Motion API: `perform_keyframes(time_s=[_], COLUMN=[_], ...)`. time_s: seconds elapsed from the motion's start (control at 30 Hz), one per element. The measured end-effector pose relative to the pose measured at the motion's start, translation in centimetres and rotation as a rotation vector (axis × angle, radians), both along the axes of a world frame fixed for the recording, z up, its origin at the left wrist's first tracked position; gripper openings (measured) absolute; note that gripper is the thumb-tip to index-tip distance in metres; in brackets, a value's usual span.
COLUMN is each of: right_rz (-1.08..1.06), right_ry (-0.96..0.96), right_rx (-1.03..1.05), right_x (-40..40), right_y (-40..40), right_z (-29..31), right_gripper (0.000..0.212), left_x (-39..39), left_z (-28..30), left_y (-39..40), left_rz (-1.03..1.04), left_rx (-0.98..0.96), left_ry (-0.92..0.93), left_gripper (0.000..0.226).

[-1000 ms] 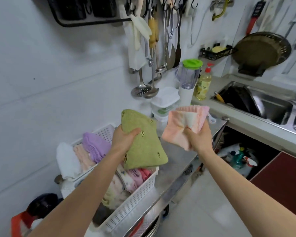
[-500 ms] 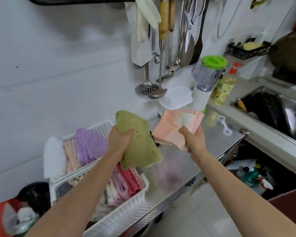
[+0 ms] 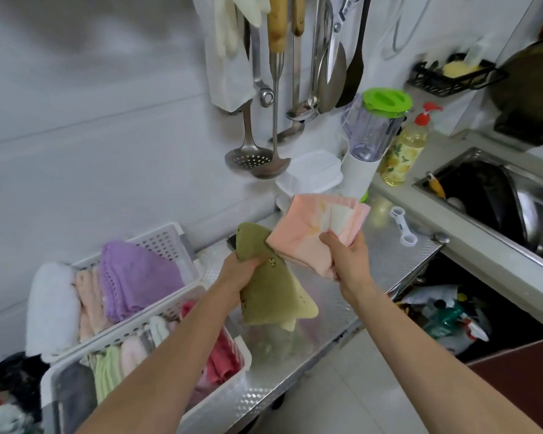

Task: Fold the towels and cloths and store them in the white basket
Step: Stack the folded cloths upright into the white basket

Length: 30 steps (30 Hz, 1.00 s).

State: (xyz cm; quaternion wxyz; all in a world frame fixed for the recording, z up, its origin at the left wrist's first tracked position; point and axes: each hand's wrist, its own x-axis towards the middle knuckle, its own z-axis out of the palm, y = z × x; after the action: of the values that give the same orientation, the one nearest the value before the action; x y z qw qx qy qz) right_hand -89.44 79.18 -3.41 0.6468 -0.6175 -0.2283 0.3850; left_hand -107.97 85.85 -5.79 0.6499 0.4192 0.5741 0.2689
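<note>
You are standing at a steel tabletop (image 3: 298, 364) set against a white tiled wall in a narrow kitchen. On its left end sit two white baskets: the far basket (image 3: 170, 233) holds a white towel (image 3: 52, 305), pale pink cloths and a purple cloth (image 3: 132, 277) standing folded on edge, and the near basket (image 3: 182, 415) just in front of it holds grey, green, cream and red cloths packed the same way. Your left hand (image 3: 242, 272) grips a folded olive cloth (image 3: 270, 296) by its upper part, so the rest hangs down over the bare tabletop just right of the near basket. Your right hand (image 3: 345, 261) pinches a folded pink cloth (image 3: 314, 233) near its lower corner, held up in the air and touching the olive one at its left edge. To do this well, I would keep each fold pinched tight so no layer slips open, carry one cloth at a time leftward, and slide it in on edge into a gap between the standing cloths. The near basket looks full, so pressing the row aside first may help. Ladles (image 3: 248, 151) and other utensils hang from the wall above, and farther right a blender (image 3: 370, 136), an oil bottle (image 3: 405, 151) and the sink (image 3: 499, 195) stand well apart from your path to the baskets.
</note>
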Motion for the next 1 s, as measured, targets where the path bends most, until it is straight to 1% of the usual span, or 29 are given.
perform_keyframes(time_s=[0.1, 0.17, 0.23, 0.33, 0.43, 0.5, 0.57, 0.63, 0.73, 0.8, 0.83, 0.9, 0.97, 1.0], right_rz=[-0.047, -0.086, -0.114, -0.114, -0.100, -0.069, -0.004, 0.073, 0.167, 0.202, 0.217, 0.233, 0.243, 0.262], right_ry=[-0.004, 0.003, 0.020, 0.013, 0.013, 0.015, 0.014, -0.004, -0.044, -0.052, -0.062, -0.099, -0.156, -0.185], right_rx=[-0.002, -0.005, -0.016, -0.046, -0.070, -0.069, -0.063, -0.064, -0.040, -0.018, -0.010, 0.007, 0.013, 0.023], right_x=[1.6, 2.6, 3.2, 3.7, 3.5, 3.1, 2.3, 0.9, -2.5, -5.2, -6.6, -9.2, -11.7, -13.0], right_y=[0.0, 0.1, 0.1, 0.0, 0.0, 0.4, 0.9, 1.8, 3.4, 4.5, 5.0, 6.1, 7.1, 7.5], right_z=[-0.9, -1.6, -2.6, -4.1, -4.7, -4.5, -3.9, -3.2, -1.8, -0.8, -0.2, 0.7, 1.7, 2.2], right_gripper=[0.044, 0.044, 0.042, 0.041, 0.039, 0.038, 0.040, 0.041, 0.039, 0.037, 0.037, 0.039, 0.041, 0.041], left_x=[0.8, 1.1, 1.6, 2.0, 1.6, 1.0, -0.2, -2.9, -9.4, -14.5, -16.9, -21.0, -23.3, -23.8], left_z=[-2.5, -4.5, -6.1, -7.5, -7.7, -6.7, -5.1, -2.4, 1.6, 3.9, 4.7, 5.4, 5.2, 4.7], left_y=[1.2, 1.9, 2.3, 2.8, 3.5, 4.1, 4.7, 5.0, 4.8, 4.9, 5.0, 5.4, 5.7, 5.9], left_rz=[-0.067, -0.112, -0.129, -0.113, -0.194, -0.246, -0.262, -0.266, -0.277, -0.304, -0.338, -0.411, -0.443, -0.447], left_rx=[-0.099, -0.143, -0.150, -0.064, 0.075, 0.183, 0.304, 0.465, 0.717, 0.802, 0.812, 0.772, 0.732, 0.746], left_ry=[-0.003, 0.051, 0.150, 0.373, 0.604, 0.661, 0.639, 0.601, 0.629, 0.677, 0.738, 0.853, 0.898, 0.887], left_gripper=[0.054, 0.061, 0.063, 0.061, 0.056, 0.047, 0.035, 0.026, 0.019, 0.019, 0.021, 0.026, 0.028, 0.032])
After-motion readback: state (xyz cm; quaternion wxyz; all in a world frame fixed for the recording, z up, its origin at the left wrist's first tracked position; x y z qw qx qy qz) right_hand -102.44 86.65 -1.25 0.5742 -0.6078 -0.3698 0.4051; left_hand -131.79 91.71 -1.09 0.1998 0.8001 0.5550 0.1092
